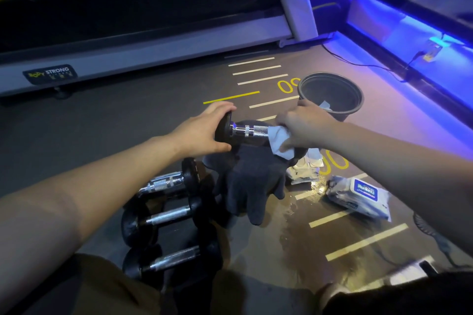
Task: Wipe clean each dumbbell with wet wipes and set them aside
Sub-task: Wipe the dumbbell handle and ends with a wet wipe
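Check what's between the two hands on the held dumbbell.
Head view: the bare knurled chrome handle of the dumbbell spans between them. The left hand grips the black end weight; the right hand presses a wet wipe round the handle's other end.

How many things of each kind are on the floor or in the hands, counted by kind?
Dumbbells: 4 (one held, three on the floor)
Wet wipe in use: 1
Wipe packs: 1
Black buckets: 1
Dark gloves: 1
Total: 8
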### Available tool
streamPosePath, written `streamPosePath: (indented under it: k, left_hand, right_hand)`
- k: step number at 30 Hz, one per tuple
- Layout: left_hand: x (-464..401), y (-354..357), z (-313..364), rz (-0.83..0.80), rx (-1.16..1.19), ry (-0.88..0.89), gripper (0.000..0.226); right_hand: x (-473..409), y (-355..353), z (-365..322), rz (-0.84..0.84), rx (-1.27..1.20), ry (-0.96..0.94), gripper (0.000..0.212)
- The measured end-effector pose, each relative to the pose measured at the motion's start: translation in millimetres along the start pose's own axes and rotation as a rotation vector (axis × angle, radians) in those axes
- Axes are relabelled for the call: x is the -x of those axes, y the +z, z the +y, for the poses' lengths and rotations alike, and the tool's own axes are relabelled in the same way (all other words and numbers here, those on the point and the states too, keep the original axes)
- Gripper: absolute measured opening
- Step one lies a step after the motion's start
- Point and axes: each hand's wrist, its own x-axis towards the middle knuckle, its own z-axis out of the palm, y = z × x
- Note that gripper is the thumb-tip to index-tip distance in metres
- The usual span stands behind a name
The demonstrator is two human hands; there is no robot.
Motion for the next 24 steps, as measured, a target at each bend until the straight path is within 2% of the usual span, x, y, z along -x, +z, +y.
streamPosePath:
  k: [1,3,5,7,12,17,24]
  left_hand:
    - [0.1,-0.2,1.1,-0.001,0.002,0.0,0.09]
    - [1.4,-0.3,2.2,-0.006,-0.005,-0.008,0.091]
    - [3.0,-0.7,2.2,-0.006,-0.009,-0.006,0.091]
    - [4.3,-0.6,1.1,-0.005,-0.004,-0.003,0.092]
    - [3.9,-0.7,-2.2,-0.001,0.012,-0.023,0.092]
    - [2.9,-0.3,-5.5,-0.001,0.023,-0.013,0.094]
    - [2.5,1.9,-9.2,0.017,0.022,-0.016,0.095]
  right_hand:
    - [-0.1,0.5,-0.7,-0.031,0.032,-0.002,0.061]
    - [0.8,-3.1,-5.5,-0.054,0.071,-0.018,0.053]
    - [-1.2,-3.3,-12.5,-0.031,0.087,-0.028,0.04]
    - [-5.3,-1.5,-18.2,0.004,0.11,-0.014,0.041]
    - [-11.7,0.5,-25.1,0.063,0.053,0.018,0.044]
    - [-15.7,-10.9,-36.6,0.05,-0.133,0.082,0.037]
    - [-21.6,-11.1,-40.8,0.057,-0.158,0.061,0.037]
